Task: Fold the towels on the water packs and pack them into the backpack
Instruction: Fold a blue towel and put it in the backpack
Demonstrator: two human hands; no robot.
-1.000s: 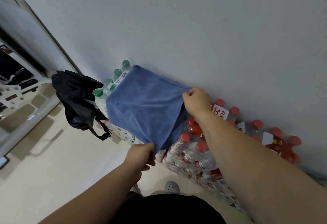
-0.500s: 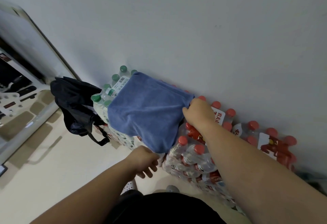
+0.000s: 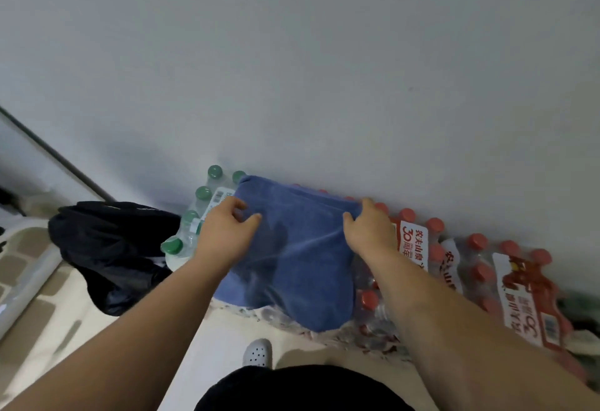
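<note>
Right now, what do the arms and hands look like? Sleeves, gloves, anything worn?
The left arm and right arm are bare as far as the frame shows, and no sleeves are in view. The left hand and right hand are bare too, with no gloves, watch or rings visible. Lower down are a black garment and a white perforated clog.

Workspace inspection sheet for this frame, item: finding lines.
Surface: pale floor.
Job's things: blue towel draped over green-capped water pack and red-capped water packs; black backpack on the floor, left of them.
Clutter: white clog on the floor.
Grippers: left hand and right hand each pinch the towel's upper part.
Cables: nothing seen.
Surroundings: plain grey wall behind the packs.
</note>
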